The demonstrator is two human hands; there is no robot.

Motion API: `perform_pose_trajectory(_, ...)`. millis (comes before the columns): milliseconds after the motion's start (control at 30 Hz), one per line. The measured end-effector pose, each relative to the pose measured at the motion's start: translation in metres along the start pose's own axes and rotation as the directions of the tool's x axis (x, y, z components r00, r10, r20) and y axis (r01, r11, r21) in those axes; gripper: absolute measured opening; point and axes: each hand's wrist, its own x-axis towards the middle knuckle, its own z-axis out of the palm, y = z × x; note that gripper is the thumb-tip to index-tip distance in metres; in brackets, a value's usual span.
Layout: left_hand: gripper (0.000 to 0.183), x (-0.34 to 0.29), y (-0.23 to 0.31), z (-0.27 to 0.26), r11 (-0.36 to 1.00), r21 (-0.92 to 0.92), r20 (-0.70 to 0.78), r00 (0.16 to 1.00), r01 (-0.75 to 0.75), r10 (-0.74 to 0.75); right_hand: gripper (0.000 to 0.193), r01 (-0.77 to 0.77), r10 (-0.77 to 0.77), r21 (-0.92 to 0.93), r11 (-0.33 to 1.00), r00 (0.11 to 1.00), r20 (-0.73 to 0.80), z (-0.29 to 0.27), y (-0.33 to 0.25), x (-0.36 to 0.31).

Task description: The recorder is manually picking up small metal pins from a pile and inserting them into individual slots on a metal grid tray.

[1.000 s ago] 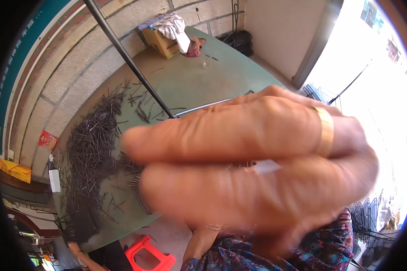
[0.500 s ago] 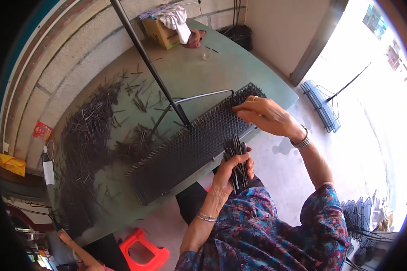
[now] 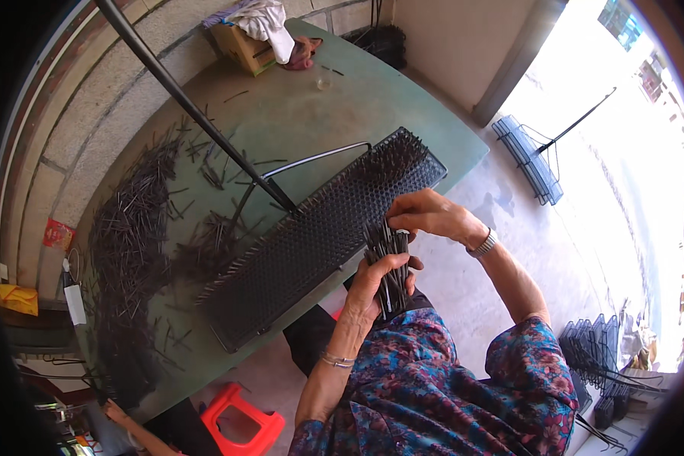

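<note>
My left hand point(image 3: 380, 277) is wrapped round an upright bundle of thin black spikes point(image 3: 391, 292) in front of my body. At the top of that bundle, my right hand point(image 3: 425, 213) pinches the end of a spike between thumb and fingers. Just beyond both hands, a long black perforated rake head point(image 3: 296, 258) lies slantwise on the table. Spikes stand close together in its far right end point(image 3: 397, 156), and more line its far edge; many holes in the middle show no spike. Its black pole point(image 3: 197, 114) rises to the upper left, braced by a metal bar point(image 3: 319, 157).
Loose spikes point(image 3: 133, 228) are heaped on the left of the green table point(image 3: 357, 76). A cardboard box point(image 3: 243, 49) with cloths sits at the back. A red stool point(image 3: 239, 425) stands below; another person's hand point(image 3: 114, 414) shows lower left. More rakes point(image 3: 536, 163) are at right.
My right hand has come away from the rake head's far right end, down and nearer, to the top of the bundle. The left hand keeps its hold. The whole view has shifted slightly.
</note>
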Motion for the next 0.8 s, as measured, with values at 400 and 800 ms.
perform_pose_trajectory(400, 0.042, 0.017, -0.007, -0.006, 0.995, 0.084, -0.146, 0.988, 0.057, -0.044, 0.022, -0.023, 0.053, 0.145, 0.989, 0.976, -0.209, 0.002, 0.011, -0.007)
perform_pose_trajectory(800, 0.041, 0.031, -0.016, -0.010, 0.993, 0.027, -0.120, 0.986, 0.115, -0.111, 0.009, 0.145, -0.455, -0.436, 0.888, 0.414, -0.788, -0.035, 0.034, 0.010)
